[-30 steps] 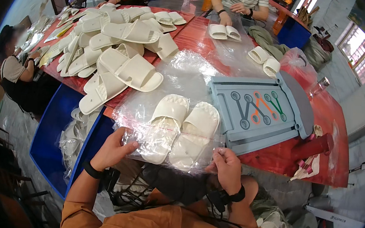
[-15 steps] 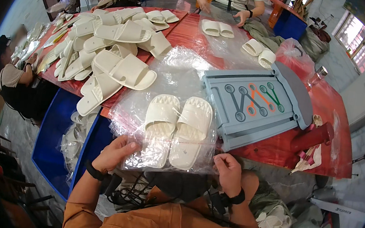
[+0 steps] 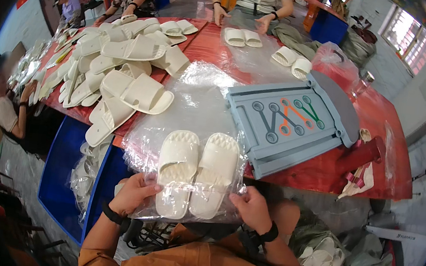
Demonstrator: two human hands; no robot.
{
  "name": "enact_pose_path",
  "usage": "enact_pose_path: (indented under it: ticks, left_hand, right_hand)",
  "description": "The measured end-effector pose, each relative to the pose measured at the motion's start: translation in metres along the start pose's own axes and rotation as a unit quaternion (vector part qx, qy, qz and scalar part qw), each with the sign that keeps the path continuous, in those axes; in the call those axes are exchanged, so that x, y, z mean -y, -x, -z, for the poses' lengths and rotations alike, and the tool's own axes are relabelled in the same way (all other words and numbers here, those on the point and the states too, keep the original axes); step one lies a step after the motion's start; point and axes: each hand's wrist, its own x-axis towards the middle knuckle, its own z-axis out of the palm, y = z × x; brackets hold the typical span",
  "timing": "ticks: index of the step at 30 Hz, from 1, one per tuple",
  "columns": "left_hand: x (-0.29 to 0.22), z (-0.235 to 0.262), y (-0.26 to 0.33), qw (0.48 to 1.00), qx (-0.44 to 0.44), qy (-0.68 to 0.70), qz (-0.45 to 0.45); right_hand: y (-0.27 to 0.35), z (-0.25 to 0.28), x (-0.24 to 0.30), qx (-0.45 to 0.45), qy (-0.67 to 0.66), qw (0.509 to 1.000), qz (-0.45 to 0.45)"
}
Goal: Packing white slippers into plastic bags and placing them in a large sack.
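A pair of cream slippers (image 3: 216, 162) lies side by side in a clear plastic bag (image 3: 146, 208), toes pointing away from me. My left hand (image 3: 134, 194) pinches the bag's left side near its opening. On the opposite side, my right hand (image 3: 252, 209) grips the film between thumb and fingers. The bag hangs partly over the table's near edge, and both heels stick toward me under the film. Just beyond it, flat clear bags (image 3: 196, 92) are spread on the red table.
Loose cream slippers (image 3: 133, 49) form a big heap at left. A grey folding stool (image 3: 244, 128) lies at right, beside a dark red cylinder (image 3: 361, 154). Blue bins (image 3: 57, 179) stand below the table's left edge. A co-worker's hands (image 3: 262, 24) handle another bag across the table.
Both hands have drawn the bag with the slippers toward me and down, slightly left. The view has shifted a little. The co-worker's hands across the table have moved closer together.
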Motion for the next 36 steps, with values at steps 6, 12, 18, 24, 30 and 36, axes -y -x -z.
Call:
enact_pose_path:
  ticks: [6,12,18,24,30,36]
  left_hand:
    - [0.016,-0.001,-0.011,0.980,0.007,-0.158,-0.119]
    - [-0.003,0.014,-0.007,0.957,0.080,-0.240,-0.141]
    - [-0.007,-0.088,-0.047,0.946,0.189,-0.210,-0.156]
    - [-0.011,-0.268,-0.042,0.876,0.450,-0.163,-0.052]
    - [0.074,-0.438,-0.070,0.738,0.582,-0.330,-0.085]
    - [0.218,-0.522,-0.106,0.643,0.438,-0.555,-0.295]
  right_hand:
    - [0.000,0.002,-0.033,0.207,-0.034,0.978,-0.012]
    - [0.031,-0.002,0.005,0.298,-0.268,0.915,-0.048]
    - [0.091,0.083,-0.024,0.006,-0.320,0.933,0.164]
    - [0.207,0.229,-0.102,-0.285,0.195,0.847,0.404]
    - [0.333,0.279,-0.145,-0.458,0.219,0.820,0.263]
    - [0.341,0.242,-0.227,-0.493,-0.432,0.747,0.114]
